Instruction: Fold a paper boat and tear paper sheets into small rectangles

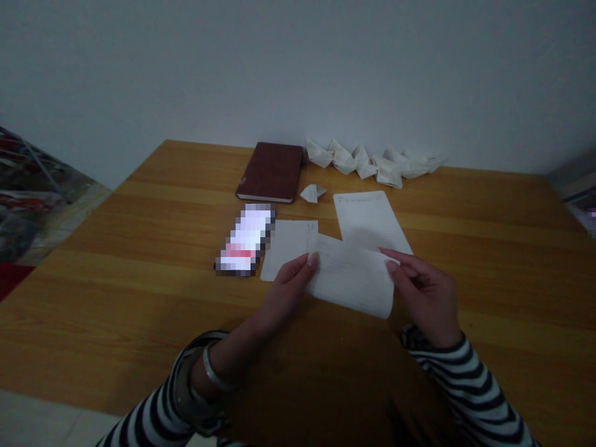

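Both hands hold a folded white lined sheet of paper just above the wooden table. My left hand pinches its left edge with thumb and fingers closed. My right hand grips the right edge, fingers curled along it. Two more lined sheets lie flat behind it: one to the left and one to the right.
A dark red notebook lies near the wall. A row of several folded paper boats lines the back edge, with one small boat apart. A blurred-out bright object lies left of the sheets. Cluttered floor shows at left.
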A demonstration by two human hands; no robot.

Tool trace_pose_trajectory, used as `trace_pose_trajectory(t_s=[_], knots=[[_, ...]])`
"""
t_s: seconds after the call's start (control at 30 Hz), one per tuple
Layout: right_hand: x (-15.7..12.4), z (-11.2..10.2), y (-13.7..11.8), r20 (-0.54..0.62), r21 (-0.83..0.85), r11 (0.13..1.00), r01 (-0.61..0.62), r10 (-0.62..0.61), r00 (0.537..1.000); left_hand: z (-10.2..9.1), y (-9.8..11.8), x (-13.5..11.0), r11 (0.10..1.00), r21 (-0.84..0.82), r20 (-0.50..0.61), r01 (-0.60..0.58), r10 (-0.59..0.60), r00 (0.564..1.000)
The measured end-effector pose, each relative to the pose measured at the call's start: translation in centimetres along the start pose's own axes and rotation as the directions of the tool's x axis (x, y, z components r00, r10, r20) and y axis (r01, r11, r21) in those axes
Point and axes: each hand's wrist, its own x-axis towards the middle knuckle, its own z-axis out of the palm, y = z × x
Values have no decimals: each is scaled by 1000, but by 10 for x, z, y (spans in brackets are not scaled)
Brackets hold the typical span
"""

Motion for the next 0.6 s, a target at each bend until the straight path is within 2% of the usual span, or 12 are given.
trace_pose_trajectory(t_s=[0.23,0.47,0.6], knots=[[4,-1,0,63,125,989,-74,66,996,0,1,1,998,56,-3,-24,25,1000],[-1,-2,-3,-24,61,998,-4,5,1000,-1,7,0,997,56,14,-62,61,998],[-2,-3,-3,41,74,997,-6,3,999,-6,12,3,996,51,73,-69,65,995]])
